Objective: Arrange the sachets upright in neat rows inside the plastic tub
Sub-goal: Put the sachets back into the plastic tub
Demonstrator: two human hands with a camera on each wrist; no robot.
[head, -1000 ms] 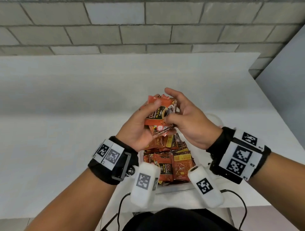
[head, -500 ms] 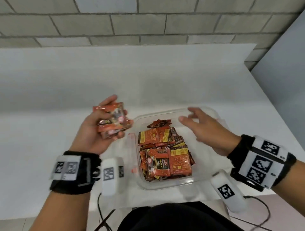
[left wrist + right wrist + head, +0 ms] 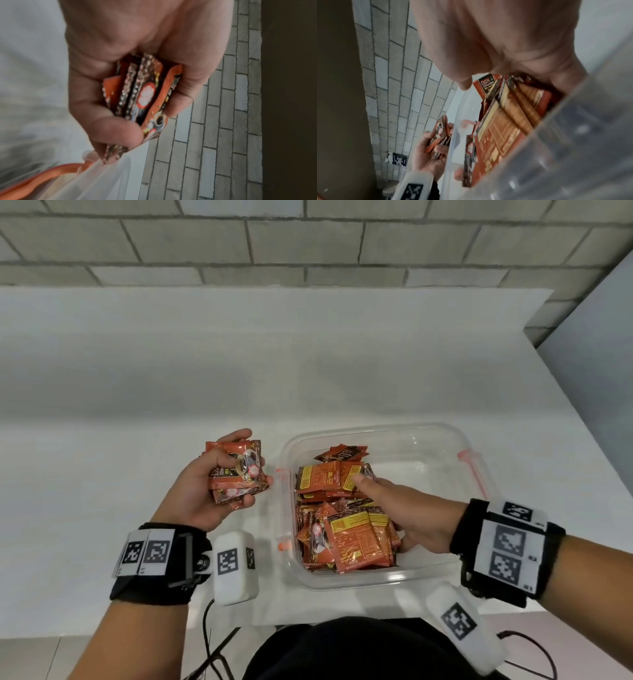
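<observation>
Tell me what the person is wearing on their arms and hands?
Both hands are bare. The left hand and right hand each have a wide black wrist band carrying white tags printed with black square codes. A rounded white camera block with the same codes sits by each wrist, and thin dark cables trail from them. No sleeves show.

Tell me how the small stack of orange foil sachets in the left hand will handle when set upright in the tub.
The stack of orange foil sachets, gripped by the left hand, looks thin and floppy, so probably light. Glossy foil probably lets them slide and fan. Loose in the clear plastic tub, they would likely tip over like those already leaning there.
</observation>
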